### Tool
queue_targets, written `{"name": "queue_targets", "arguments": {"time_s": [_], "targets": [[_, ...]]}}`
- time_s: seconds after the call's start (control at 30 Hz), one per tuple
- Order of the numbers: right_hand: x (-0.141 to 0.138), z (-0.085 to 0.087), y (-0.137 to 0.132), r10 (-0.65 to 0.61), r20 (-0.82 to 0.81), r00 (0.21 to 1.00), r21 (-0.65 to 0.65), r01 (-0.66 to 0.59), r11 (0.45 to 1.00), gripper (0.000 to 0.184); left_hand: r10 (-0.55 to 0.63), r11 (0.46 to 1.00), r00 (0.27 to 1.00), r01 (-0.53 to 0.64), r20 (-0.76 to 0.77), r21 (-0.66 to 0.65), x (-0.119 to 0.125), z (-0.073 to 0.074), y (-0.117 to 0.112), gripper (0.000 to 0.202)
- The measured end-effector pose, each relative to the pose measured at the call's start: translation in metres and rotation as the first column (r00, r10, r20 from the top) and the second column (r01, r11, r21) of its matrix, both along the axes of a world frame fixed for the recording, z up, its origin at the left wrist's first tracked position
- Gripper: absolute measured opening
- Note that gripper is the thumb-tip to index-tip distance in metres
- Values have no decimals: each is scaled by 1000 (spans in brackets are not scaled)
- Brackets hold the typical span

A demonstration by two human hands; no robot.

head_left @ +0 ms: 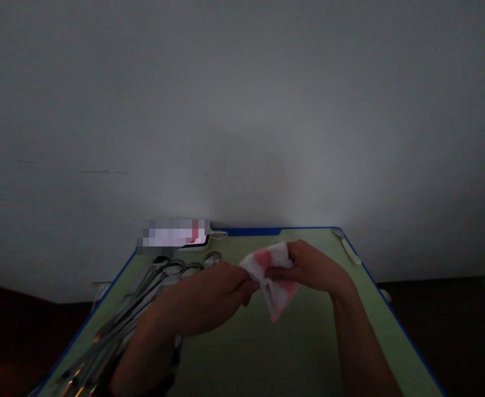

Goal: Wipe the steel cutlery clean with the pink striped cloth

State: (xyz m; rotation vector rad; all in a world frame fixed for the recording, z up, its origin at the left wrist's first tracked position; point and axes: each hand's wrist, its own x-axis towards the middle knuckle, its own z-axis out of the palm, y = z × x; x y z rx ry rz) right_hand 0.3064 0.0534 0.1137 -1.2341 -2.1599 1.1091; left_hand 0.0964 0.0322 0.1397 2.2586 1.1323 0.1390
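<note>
Cloth (278, 292), pink and white, bunched between the hands above the green table (262, 358). Right hand (308, 266): fingers pinch the cloth. Left hand (221, 291): fingers curled at its left edge; cannot tell whether they grip it or something hidden. Risk: the left forearm (151, 333), crossing over the metal spoons (174, 268), could scatter them if it dips; a slack pinch could drop the cloth.

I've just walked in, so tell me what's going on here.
A person's right hand holds a pink-and-white cloth over a green table; the left hand meets the cloth's edge. Anything inside it is hidden. Long metal utensils lie at left; a white-handled utensil lies near the far right corner.
</note>
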Motion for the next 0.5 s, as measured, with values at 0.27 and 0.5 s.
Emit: {"name": "queue_targets", "arguments": {"time_s": [0.27,0.5], "targets": [[-4,1,-1,-87,-34,996,118,91,989,27,-19,991,998,12,55,130,3,-3,4,29],[-29,-1,1,-295,-360,885,217,387,896,31,35,989,989,-55,142,138,-1,5,8,31]]}}
